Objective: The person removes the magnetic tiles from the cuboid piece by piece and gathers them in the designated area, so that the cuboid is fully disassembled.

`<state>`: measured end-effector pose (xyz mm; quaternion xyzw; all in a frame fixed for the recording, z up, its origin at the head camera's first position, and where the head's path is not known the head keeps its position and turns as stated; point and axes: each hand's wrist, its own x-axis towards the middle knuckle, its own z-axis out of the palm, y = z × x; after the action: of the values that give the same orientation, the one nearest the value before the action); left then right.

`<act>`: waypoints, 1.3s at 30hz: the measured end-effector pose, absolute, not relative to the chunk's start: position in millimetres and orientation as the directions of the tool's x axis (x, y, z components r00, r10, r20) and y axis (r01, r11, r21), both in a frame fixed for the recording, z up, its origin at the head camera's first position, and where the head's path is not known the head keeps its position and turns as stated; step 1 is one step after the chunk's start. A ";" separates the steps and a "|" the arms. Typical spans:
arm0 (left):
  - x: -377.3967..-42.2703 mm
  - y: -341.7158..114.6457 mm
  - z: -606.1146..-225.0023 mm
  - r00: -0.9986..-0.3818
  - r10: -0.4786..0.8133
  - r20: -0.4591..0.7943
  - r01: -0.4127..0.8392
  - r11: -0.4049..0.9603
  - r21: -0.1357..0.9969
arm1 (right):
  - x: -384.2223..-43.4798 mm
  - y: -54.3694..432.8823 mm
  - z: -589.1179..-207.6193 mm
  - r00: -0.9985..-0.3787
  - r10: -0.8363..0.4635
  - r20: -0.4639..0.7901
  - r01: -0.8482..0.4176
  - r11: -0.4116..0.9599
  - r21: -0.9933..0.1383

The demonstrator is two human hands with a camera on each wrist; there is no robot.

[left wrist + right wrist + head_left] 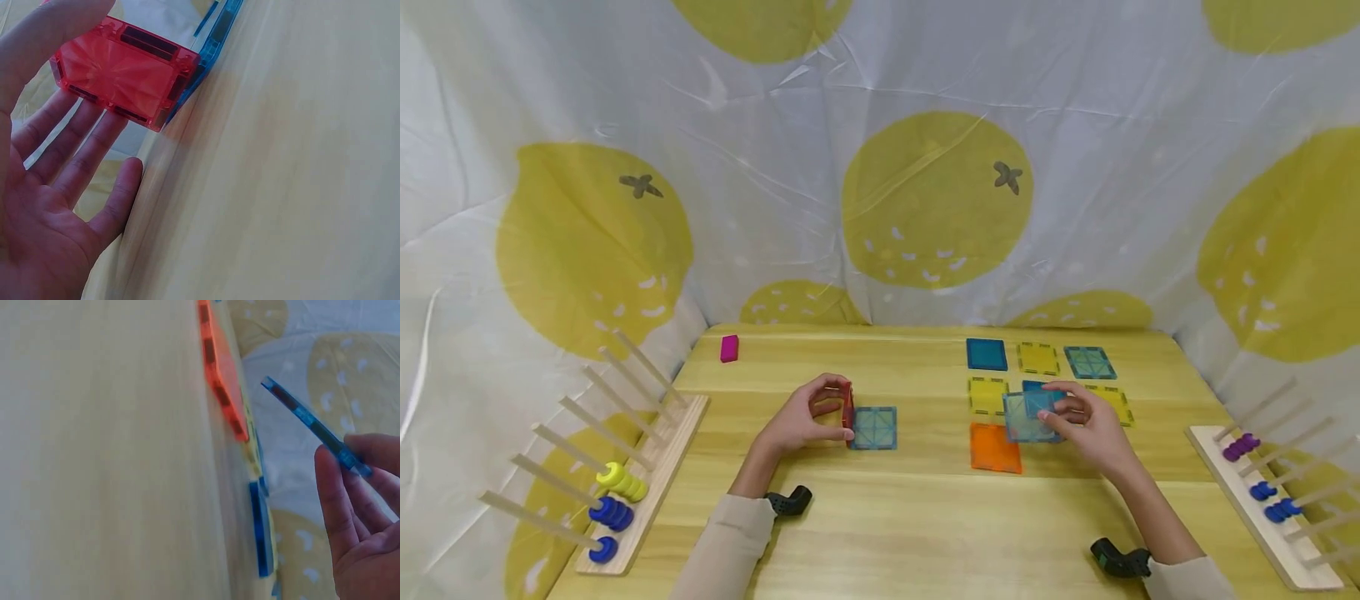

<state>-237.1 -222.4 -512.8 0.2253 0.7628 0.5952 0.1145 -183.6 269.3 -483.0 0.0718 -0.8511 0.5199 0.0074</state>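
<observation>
My left hand [800,418] pinches a red magnetic tile [119,69] between thumb and fingers. The tile stands upright at the left edge of a light blue tile [875,429] lying flat on the table. Over to the right, my right hand [1093,431] holds another light blue tile [306,422] by one edge, thumb against fingers. It is tilted and raised above the table. In the head view it overlaps a darker blue tile [1033,386] behind it. An orange tile [995,454] lies just below and left of the raised tile.
Farther back lie a dark blue tile [987,354], yellow tiles [1038,358] and a teal tile [1090,362]. A pink block [729,348] sits at the back left. Wooden peg racks with rings flank the table, one left [677,450], one right [1262,508]. A lemon-print curtain [805,208] hangs behind.
</observation>
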 end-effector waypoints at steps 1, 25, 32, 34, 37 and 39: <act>-237.1 -222.4 -512.6 -0.873 0.480 0.092 0.207 0.193 0.959 | -182.6 273.6 -484.3 -0.990 -0.112 0.085 -0.126 0.444 -0.887; -239.3 -221.1 -511.4 -0.881 0.467 0.075 0.193 0.209 0.959 | -170.3 312.5 -498.3 -0.988 -0.115 -0.098 0.003 0.631 -0.775; -239.6 -220.7 -510.7 -0.880 0.467 0.086 0.204 0.207 0.957 | -170.5 314.0 -496.8 -0.987 -0.141 -0.082 -0.042 0.704 -0.709; -240.0 -220.9 -510.5 -0.881 0.465 0.089 0.206 0.207 0.957 | -171.1 313.7 -496.6 -0.986 -0.145 -0.077 -0.050 0.711 -0.701; -240.1 -221.3 -510.6 -0.881 0.465 0.086 0.202 0.208 0.957 | -171.6 313.8 -497.2 -0.986 -0.148 -0.071 -0.059 0.722 -0.689; -239.8 -221.4 -511.0 -0.881 0.466 0.081 0.199 0.211 0.957 | -171.2 314.2 -497.8 -0.986 -0.154 -0.068 -0.066 0.725 -0.686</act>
<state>-239.8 -221.4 -511.0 0.2161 0.7699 0.5896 0.1132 -171.2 314.2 -497.8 0.0594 -0.9267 0.3661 -0.0604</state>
